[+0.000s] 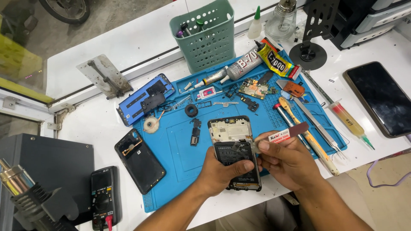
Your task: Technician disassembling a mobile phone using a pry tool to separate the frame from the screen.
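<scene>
Black opened phone (234,150), long axis 12-to-6, gripped by left hand (220,173); right hand (284,160) at 3 o'clock pinching pry tool (286,134) against it.

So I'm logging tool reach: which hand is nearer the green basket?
Left. The left hand grips the opened phone below the green basket; the right hand sits farther right, holding a flat tool.

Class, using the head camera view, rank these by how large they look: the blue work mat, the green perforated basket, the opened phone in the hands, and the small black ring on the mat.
1. blue work mat
2. green perforated basket
3. opened phone, close to the basket; it lies nearer the camera, so that order is unsure
4. small black ring
</scene>
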